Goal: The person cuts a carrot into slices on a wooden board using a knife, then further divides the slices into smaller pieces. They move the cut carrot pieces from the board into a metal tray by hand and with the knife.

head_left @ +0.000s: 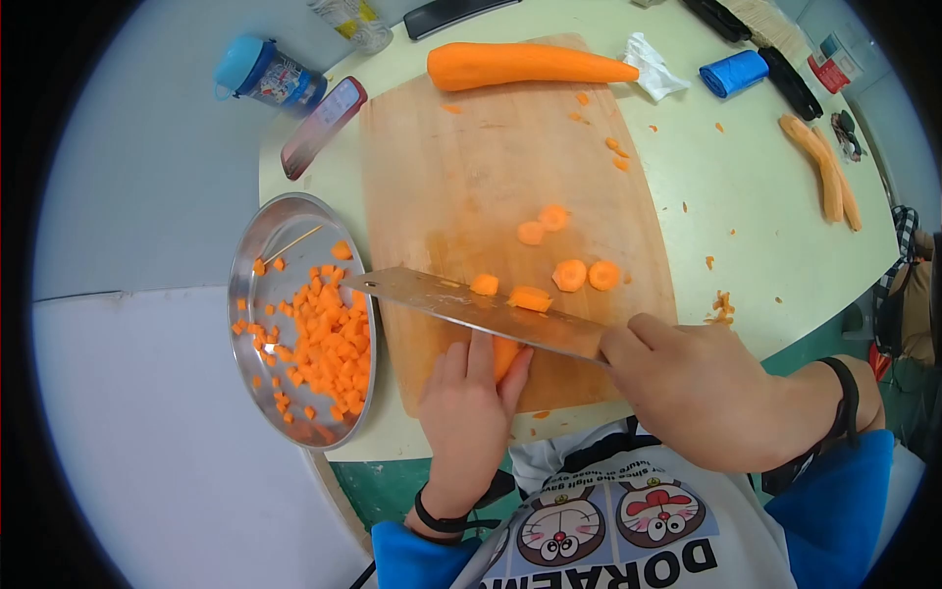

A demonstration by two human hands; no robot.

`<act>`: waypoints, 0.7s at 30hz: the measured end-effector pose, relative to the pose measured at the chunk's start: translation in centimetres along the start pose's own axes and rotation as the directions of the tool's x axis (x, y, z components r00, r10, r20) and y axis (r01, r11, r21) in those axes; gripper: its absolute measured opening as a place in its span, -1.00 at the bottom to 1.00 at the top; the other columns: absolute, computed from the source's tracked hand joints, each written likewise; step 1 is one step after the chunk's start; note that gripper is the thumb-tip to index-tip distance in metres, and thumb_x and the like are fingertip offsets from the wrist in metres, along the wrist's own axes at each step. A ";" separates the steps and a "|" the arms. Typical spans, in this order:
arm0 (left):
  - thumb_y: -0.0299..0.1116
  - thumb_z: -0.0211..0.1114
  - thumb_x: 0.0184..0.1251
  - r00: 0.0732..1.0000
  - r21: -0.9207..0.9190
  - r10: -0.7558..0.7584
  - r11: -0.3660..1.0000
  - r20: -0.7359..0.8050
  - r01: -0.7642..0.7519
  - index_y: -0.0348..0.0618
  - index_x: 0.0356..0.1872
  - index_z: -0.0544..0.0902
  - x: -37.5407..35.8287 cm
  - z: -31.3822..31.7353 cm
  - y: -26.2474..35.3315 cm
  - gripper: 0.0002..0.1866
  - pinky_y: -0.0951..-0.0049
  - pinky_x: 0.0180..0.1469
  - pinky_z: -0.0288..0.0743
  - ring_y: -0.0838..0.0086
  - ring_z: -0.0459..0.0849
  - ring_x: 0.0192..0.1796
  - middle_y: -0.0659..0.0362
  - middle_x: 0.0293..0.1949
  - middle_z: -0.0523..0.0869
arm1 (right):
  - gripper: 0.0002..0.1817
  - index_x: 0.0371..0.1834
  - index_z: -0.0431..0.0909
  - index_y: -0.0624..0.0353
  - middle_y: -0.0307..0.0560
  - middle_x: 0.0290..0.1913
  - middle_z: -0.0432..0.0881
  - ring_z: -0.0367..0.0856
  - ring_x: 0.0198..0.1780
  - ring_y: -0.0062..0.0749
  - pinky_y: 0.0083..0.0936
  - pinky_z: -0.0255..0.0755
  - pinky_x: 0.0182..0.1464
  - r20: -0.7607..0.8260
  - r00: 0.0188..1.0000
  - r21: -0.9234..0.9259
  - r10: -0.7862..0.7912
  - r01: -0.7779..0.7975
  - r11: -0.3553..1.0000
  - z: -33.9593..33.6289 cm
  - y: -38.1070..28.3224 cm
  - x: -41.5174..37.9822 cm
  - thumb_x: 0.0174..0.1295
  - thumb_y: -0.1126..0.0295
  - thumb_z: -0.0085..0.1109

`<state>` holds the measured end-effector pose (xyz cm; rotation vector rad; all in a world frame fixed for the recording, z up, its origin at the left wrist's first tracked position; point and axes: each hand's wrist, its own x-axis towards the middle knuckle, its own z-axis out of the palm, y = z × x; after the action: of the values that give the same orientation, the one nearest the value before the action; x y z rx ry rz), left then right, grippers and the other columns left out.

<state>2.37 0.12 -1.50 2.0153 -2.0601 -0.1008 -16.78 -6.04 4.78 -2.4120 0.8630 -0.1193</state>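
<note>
My right hand (687,388) is closed round the handle of a cleaver (432,296), its broad blade stretching left across the wooden cutting board (471,177). Pieces of carrot (531,298) cling to the blade's face. Below the blade, my left hand (471,393) grips a piece of carrot (504,355) on the board, fingertips right at the cutting edge. Several carrot slices (569,275) lie just beyond the blade. A whole peeled carrot (530,66) rests along the board's far edge.
Left of the board, a round metal tray (240,319) holds diced carrot and a thin stick. Farther back are a phone (324,128), a blue bottle (270,74) and a crumpled tissue (653,69). A blue roll (734,74) and two thin carrots (824,172) lie at right.
</note>
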 end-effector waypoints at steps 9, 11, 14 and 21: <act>-0.30 0.38 0.00 0.999 -0.034 0.002 0.999 0.042 0.000 -0.25 -0.24 0.56 0.0 -0.3 0.0 -0.67 0.34 -0.36 0.43 0.26 0.52 -0.39 0.10 -0.39 0.56 | -0.80 -0.36 0.36 0.27 -0.09 -0.50 0.37 0.53 -0.56 -0.28 -0.43 0.42 -0.61 -0.053 0.998 0.001 -0.016 0.016 1.000 0.2 -0.1 0.3 -0.12 0.59 0.09; -0.31 0.37 0.00 0.999 -0.024 -0.015 1.000 0.039 0.016 -0.24 -0.23 0.56 0.0 -0.3 0.0 -0.68 0.34 -0.36 0.43 0.26 0.53 -0.38 0.11 -0.37 0.56 | -0.79 -0.37 0.35 0.28 -0.09 -0.50 0.37 0.53 -0.55 -0.28 -0.43 0.42 -0.61 -0.055 0.998 0.009 -0.019 0.020 1.000 0.2 -0.1 0.5 -0.13 0.59 0.09; -0.36 0.39 -0.06 0.998 -0.078 -0.047 0.996 0.044 0.050 -0.18 -0.22 0.58 0.2 -0.6 0.3 -0.67 0.26 -0.33 0.46 0.12 0.57 -0.31 0.06 -0.33 0.58 | -0.77 -0.38 0.34 0.30 -0.08 -0.50 0.37 0.54 -0.54 -0.28 -0.44 0.43 -0.61 -0.052 0.998 0.002 -0.037 0.037 0.999 0.2 -0.3 0.7 -0.16 0.59 0.10; -0.37 0.39 -0.08 0.996 -0.080 -0.063 0.994 0.055 0.068 -0.17 -0.24 0.60 0.2 -0.6 0.2 -0.69 0.26 -0.32 0.46 0.12 0.57 -0.30 0.06 -0.32 0.59 | -0.75 -0.38 0.34 0.32 -0.07 -0.49 0.37 0.55 -0.53 -0.29 -0.45 0.43 -0.62 -0.013 0.999 -0.011 -0.029 0.029 1.000 0.4 -0.4 1.0 -0.19 0.58 0.11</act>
<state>2.31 0.04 -0.85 2.0515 -1.9864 -0.2493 -15.65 -6.22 4.52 -2.4367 0.8370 -0.1424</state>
